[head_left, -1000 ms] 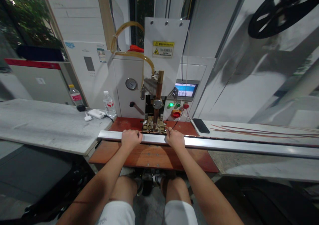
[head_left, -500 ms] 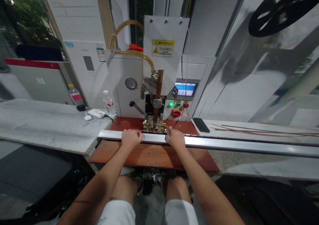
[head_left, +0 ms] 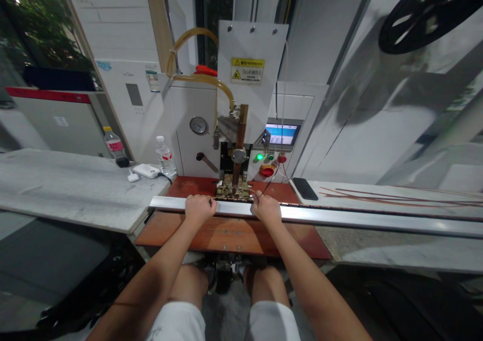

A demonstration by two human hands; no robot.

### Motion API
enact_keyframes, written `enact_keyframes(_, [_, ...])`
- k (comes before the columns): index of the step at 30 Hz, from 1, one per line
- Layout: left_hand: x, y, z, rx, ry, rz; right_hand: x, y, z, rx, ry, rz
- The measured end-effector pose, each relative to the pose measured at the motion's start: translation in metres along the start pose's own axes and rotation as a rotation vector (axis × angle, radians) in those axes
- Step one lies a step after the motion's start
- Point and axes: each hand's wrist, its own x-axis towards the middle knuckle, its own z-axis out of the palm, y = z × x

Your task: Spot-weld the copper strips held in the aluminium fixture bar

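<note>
A long silvery metal bar [head_left: 358, 216] lies across the red-brown work plate [head_left: 230, 235] in front of a bench machine [head_left: 181, 130]. My left hand [head_left: 199, 209] is closed over the bar, left of the machine's brass fixture [head_left: 232, 186]. Over the bar to the right of that fixture, my right hand [head_left: 266, 210] is closed too, its thumb and finger close to a thin wire end. Whether it pinches that wire I cannot tell. A copper-coloured upright electrode [head_left: 238, 155] reaches down into the fixture between my hands.
Right of the machine lie a black phone [head_left: 305, 189] and several thin copper-coloured rods [head_left: 362, 196]. A clear water bottle [head_left: 165, 157], a white charger [head_left: 146, 171] and a dark-drink bottle [head_left: 116, 147] stand on the left tabletop. The control panel has a lit screen [head_left: 282, 133] and a red-orange knob [head_left: 267, 171].
The view has shifted very slightly. Both hands keep their grip at almost the same places on the bar.
</note>
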Motion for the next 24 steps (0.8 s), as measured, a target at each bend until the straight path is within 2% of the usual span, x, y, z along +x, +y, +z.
enact_keyframes(24, [-0.001, 0.0045, 0.0016, 0.017, 0.011, -0.006, -0.0002, 0.0044, 0.0048, 0.001, 0.0, 0.022])
